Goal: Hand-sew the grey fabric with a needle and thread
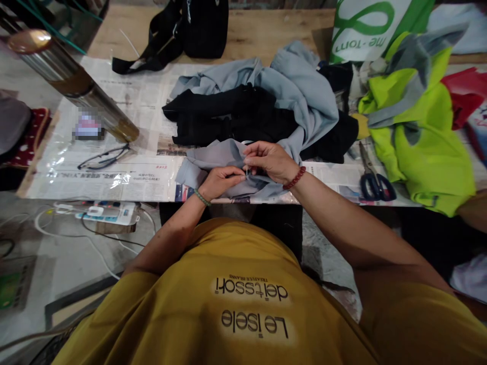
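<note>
Just in front of my body lies a grey garment (218,153), bunched up, with both of my hands over it. My left hand (221,182) is closed, its thumb and fingertips pinching the grey cloth. Slightly higher and to the right, my right hand (271,161) is closed in a pinch, its fingertips close to those of my left hand. Between the two sets of fingertips shows a thin, pale, needle-like thing (247,171), too small to make out fully. Black cloth (228,114) and more blue-grey cloth (304,86) are heaped behind my hands.
Newspaper under clear plastic (114,182) covers the table. A steel thermos (76,83), eyeglasses (104,157) and a phone (89,125) are at left. Scissors (373,177) and a yellow-green garment (426,137) lie at right. A black bag (205,28) sits behind. A power strip (110,212) is lower left.
</note>
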`<move>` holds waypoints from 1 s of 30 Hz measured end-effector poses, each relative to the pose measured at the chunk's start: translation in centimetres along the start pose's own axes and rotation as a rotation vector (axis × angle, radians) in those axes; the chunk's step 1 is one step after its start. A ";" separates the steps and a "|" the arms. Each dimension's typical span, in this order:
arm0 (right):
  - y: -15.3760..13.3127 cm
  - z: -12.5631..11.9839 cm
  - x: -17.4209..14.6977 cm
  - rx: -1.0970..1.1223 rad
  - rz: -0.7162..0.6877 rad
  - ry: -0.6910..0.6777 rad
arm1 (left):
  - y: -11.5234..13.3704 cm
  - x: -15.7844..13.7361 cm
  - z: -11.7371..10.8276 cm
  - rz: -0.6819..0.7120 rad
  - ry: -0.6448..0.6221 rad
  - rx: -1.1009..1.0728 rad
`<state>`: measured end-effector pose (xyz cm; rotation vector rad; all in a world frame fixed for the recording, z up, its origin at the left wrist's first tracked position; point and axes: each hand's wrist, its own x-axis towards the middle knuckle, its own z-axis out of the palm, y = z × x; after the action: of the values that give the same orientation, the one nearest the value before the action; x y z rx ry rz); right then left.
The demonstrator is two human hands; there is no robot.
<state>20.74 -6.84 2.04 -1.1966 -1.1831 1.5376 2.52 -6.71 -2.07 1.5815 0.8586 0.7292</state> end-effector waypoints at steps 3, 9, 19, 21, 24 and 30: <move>-0.2 -0.1 -0.1 0.001 0.032 0.008 | 0.1 0.0 0.0 -0.010 0.005 0.005; -0.5 -0.1 0.1 0.038 0.148 0.012 | 0.2 0.0 0.0 0.003 0.023 0.007; -0.2 0.1 0.5 0.021 0.130 0.039 | 0.2 0.2 0.0 0.157 0.069 0.061; -0.3 0.1 0.6 0.019 0.128 0.029 | 0.1 0.2 0.0 0.174 0.085 0.072; -0.4 0.1 0.6 0.032 0.120 0.014 | 0.0 0.1 0.0 0.178 0.103 0.083; -0.6 0.3 0.5 0.033 0.152 0.004 | -0.1 0.2 0.1 0.179 0.121 0.054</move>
<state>20.35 -6.29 2.60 -1.2921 -1.0803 1.6598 2.66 -6.62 -2.19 1.6906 0.8369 0.9437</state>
